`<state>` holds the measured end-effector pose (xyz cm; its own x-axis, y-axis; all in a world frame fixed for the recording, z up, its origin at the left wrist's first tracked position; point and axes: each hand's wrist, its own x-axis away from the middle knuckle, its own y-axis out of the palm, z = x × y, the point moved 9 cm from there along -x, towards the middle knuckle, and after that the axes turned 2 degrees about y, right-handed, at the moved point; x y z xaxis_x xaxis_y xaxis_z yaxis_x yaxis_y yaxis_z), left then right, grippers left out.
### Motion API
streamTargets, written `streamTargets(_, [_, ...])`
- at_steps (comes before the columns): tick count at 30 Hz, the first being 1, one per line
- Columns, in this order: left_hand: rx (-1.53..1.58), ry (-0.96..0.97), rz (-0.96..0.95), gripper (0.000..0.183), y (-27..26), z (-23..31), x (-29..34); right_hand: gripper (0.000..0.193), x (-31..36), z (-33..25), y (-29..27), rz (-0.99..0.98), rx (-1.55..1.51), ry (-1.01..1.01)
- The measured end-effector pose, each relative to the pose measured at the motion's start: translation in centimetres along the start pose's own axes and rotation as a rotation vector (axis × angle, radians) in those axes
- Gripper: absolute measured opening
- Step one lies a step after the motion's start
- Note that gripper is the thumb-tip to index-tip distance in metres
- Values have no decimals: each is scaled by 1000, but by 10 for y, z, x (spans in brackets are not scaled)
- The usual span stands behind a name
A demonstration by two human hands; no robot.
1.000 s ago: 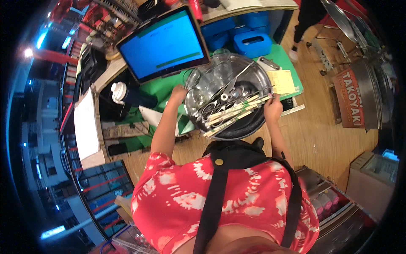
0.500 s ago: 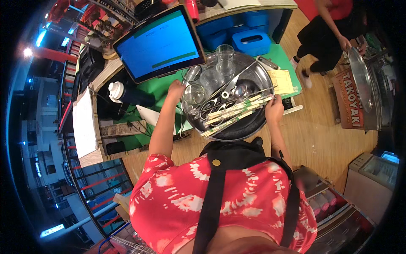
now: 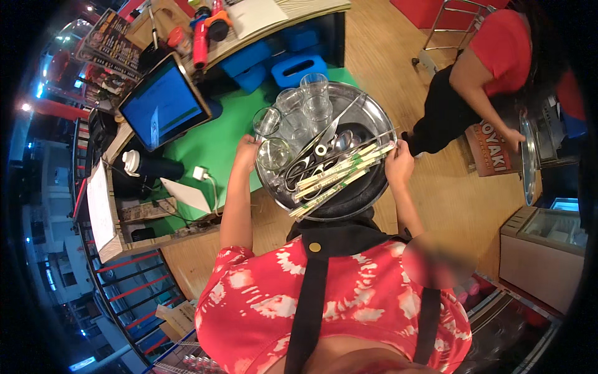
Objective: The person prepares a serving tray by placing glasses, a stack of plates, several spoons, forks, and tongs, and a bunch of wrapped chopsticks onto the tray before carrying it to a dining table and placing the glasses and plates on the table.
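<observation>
A round metal tray (image 3: pixel 377 115) is held out in front of me, level with the counter. My left hand (image 3: pixel 247 151) is closed on its left rim, and my right hand (image 3: pixel 399 163) grips the opposite rim beside the chopsticks. Several clear drinking glasses (image 3: pixel 316 109) stand toward the tray's far left side. Paper-sleeved chopsticks (image 3: pixel 339 176) lie across the near right part, over a black dish (image 3: pixel 352 202). Among them are black-handled scissors (image 3: pixel 300 169) and shiny metal utensils (image 3: pixel 342 140), partly covered. My fingertips under the rim are hidden.
Left of the tray, a green-topped counter (image 3: pixel 215 134) carries a tablet (image 3: pixel 163 103), a dark bottle with a white lid (image 3: pixel 152 165) and a white charger (image 3: pixel 200 173). Blue containers (image 3: pixel 299 70) sit beyond. At right, a person (image 3: pixel 483 75) in red holds another metal tray (image 3: pixel 528 162).
The counter and tablet have shifted left in view as my tray moves rightward relative to them. The person at right appears nearer. Both my hands keep their hold on the tray.
</observation>
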<state>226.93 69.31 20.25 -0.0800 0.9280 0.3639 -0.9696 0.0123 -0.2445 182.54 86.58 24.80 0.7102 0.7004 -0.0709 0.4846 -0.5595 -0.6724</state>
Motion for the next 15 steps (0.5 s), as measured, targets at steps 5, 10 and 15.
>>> streamTargets(5, [177, -19, -3, 8, 86, 7, 13, 16, -49, 35, -39, 6, -9, -23])
streamTargets(10, [233, -125, -4, 9, 108, 2, 10, 18, -64, 47, -50, -35, -9, 56])
streamTargets(15, [162, -15, -82, 10, 137, 6, -10, 19, -83, 63, -60, 7, 50, 43])
